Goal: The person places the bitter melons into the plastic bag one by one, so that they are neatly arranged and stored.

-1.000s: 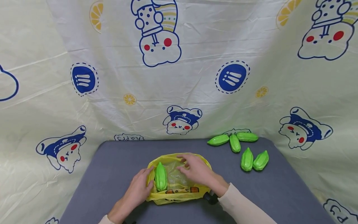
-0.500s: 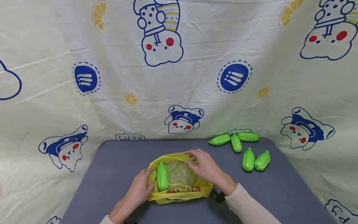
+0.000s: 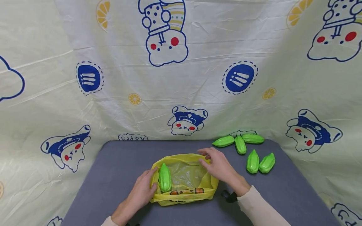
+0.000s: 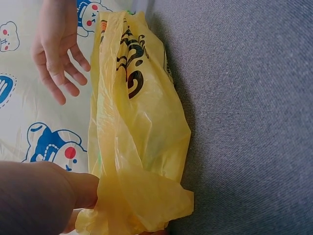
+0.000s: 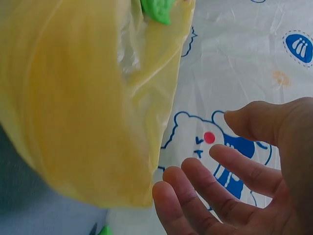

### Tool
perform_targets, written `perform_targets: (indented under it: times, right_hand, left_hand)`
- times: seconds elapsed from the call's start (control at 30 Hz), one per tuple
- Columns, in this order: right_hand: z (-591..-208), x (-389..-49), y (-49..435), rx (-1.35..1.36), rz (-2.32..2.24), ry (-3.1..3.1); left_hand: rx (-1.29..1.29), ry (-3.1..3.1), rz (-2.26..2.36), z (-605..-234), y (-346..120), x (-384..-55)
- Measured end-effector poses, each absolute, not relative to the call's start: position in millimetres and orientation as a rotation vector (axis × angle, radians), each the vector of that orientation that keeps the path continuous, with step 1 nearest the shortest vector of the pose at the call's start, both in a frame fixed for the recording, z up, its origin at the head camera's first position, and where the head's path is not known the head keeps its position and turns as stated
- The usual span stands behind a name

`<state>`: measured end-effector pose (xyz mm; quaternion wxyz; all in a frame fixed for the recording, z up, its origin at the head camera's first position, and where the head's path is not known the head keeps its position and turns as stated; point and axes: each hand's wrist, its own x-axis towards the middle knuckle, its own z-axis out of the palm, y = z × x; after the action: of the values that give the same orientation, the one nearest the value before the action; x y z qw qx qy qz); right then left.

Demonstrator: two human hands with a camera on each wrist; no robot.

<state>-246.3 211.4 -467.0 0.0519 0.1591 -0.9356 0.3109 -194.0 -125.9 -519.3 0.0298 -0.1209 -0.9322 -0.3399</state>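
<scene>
A yellow plastic bag point(image 3: 185, 197) with dark print stands open-mouthed on the table. One glossy green, ridged, pointed vegetable-like piece point(image 3: 165, 177) lies inside at its left end. My left hand point(image 3: 142, 188) holds the bag's left end, with its thumb at the mouth; the left wrist view shows the thumb point(image 4: 80, 190) against the yellow plastic, and most of the other fingers are hidden. Over the bag's right rim hovers my right hand point(image 3: 219, 164), holding nothing. In the right wrist view its fingers point(image 5: 195, 181) are spread and loosely bent, apart from the bag.
Several similar green pieces lie at the table's back right: a group at the far edge point(image 3: 240, 145) and a pair point(image 3: 252, 162) nearer. A printed white curtain point(image 3: 118, 62) hangs behind and beside the grey table point(image 3: 118, 166). A black strap piece point(image 3: 229, 196) sits under the right wrist.
My right hand has moved right, out from over the bag's middle to past its right rim. The bag's mouth is wider on the right. My left hand keeps its place on the bag.
</scene>
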Motion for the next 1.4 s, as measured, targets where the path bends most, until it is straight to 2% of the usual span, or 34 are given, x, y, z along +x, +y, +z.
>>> perform_targets:
  times: [0.57, 1.4]
  right_hand:
    - [-465.1, -258.8, 244.6, 0.454, 0.834, -2.814]
    - [-487.4, -276.2, 311.9, 0.297, 0.727, -2.777]
  left_hand:
    - [-0.389, -2.862, -1.057, -520.2, -127.7, -194.1]
    - [-0.415, -2.837, -1.056, -525.3, -127.0, -193.9]
